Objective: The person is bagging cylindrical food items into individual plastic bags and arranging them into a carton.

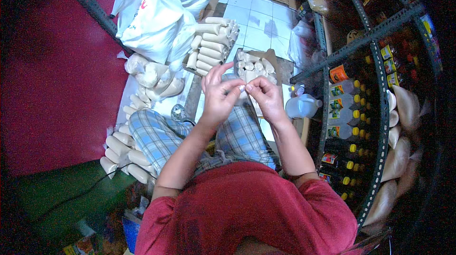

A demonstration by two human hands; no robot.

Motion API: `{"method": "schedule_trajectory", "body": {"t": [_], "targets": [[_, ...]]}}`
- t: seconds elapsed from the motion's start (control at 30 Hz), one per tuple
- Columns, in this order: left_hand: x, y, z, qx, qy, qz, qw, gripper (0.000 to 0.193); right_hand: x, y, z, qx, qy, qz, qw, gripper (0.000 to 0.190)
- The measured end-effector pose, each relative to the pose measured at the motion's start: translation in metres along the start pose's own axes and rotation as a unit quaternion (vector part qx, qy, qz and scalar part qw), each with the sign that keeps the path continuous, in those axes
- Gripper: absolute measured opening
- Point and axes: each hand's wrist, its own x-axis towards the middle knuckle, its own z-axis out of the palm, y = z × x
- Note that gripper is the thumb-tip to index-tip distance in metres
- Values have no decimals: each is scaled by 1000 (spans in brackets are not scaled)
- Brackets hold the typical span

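My left hand and my right hand meet in front of me, above my right knee. Thumb and forefinger of each are pinched together on a thin piece of clear plastic, blurred and mostly hidden by the fingers. The other left fingers are raised and spread. Just beyond the right hand stands an open cardboard box holding pale filled plastic packets. Farther left, a second low box carries stacked rows of similar tube-shaped packets.
Large white plastic bags stand back left, with knotted clear bags below. Filled packets lie beside my left leg. At right are a translucent jug and a metal shelf of bottles. A black cable runs at lower left.
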Motion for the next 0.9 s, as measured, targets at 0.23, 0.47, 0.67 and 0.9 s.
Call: {"method": "schedule_trajectory", "body": {"t": [0.23, 0.47, 0.67, 0.9], "targets": [[-10, -18, 31, 51, 70, 37, 996, 11, -8, 12, 14, 13, 69, -31, 997, 7], [-16, -6, 53, -444, 131, -254, 850, 20, -5, 9, 24, -268, 142, -224, 926, 11], [-18, -13, 50, -357, 166, -213, 894, 17, -2, 15, 26, -288, 168, -263, 905, 11], [-11, -23, 30, -35, 102, -8, 994, 4, 0, 12, 9, -277, 130, -225, 925, 12]]}}
